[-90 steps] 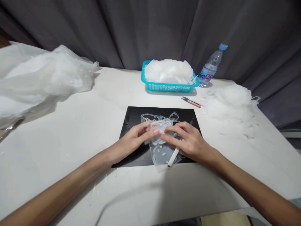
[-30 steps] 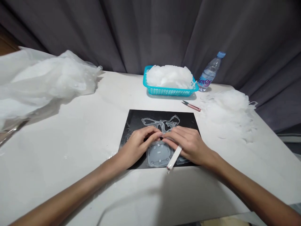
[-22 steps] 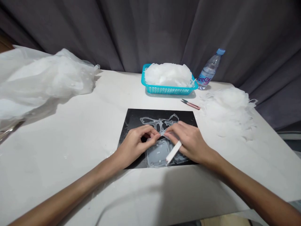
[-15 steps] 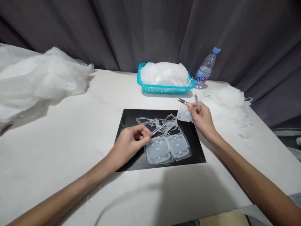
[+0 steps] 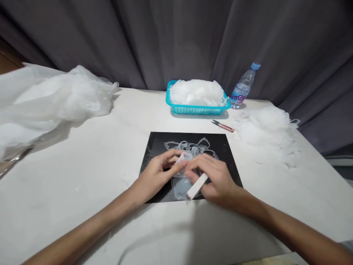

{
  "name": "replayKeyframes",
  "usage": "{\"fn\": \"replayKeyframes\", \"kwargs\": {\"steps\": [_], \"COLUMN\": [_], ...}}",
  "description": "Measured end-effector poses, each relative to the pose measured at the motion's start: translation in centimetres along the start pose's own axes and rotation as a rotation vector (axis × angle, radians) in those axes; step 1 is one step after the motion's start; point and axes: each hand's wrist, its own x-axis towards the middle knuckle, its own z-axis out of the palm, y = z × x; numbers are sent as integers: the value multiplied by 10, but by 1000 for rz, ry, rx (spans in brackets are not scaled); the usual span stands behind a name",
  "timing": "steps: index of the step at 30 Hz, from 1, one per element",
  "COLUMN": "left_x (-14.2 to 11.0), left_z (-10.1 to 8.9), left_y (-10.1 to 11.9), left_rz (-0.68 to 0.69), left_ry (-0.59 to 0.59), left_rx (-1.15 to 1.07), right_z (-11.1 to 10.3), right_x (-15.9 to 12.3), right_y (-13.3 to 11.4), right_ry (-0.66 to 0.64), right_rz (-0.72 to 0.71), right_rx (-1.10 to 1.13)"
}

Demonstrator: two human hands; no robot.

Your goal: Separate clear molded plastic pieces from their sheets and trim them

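On a black mat (image 5: 223,151) lie translucent moulded plastic pieces (image 5: 178,189) and thin clear offcut strips (image 5: 193,145). My left hand (image 5: 158,173) pinches the upper edge of a plastic piece with thumb and fingers. My right hand (image 5: 213,178) meets it from the right, fingers closed on the same piece, with a small white stick-like tool (image 5: 196,186) tucked in its palm and pointing toward me. Both hands cover most of the piece.
A turquoise basket (image 5: 197,108) heaped with white plastic pieces stands at the back, a water bottle (image 5: 244,88) to its right. Small pink snips (image 5: 223,126) lie behind the mat. A heap of white offcuts (image 5: 266,125) is at the right, a big clear bag (image 5: 52,99) at the left.
Half a second ago my right hand was out at the right near the snips with a torn-off piece; now it is back over the mat, joined with my left hand on a plastic piece.
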Motion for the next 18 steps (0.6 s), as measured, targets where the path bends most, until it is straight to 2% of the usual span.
{"fn": "replayKeyframes", "kwargs": {"steps": [2,5,7,11,14,16,18], "left_x": [2,2,1,0,0,0,-2], "left_z": [-3,-5,-4,-2,-4,-5,-2], "left_y": [-5,-8,-6,-4,-4,-5,-5], "left_rz": [7,41,77,131,168,235,421], "left_ry": [8,56,54,19,-5,-2,39], "left_rx": [7,137,214,343,404,466,620], "right_z": [-10,-21,-20,-15,-17,-19,-17], "right_x": [6,14,16,17,16,15,13], "right_y": [9,23,29,32,32,32,34], "right_ry": [25,-79,-160,-190,-242,-285,-307], "right_rz": [89,178,209,328,348,341,319], "right_rx": [-42,-50,10,150,173,168,136]}}
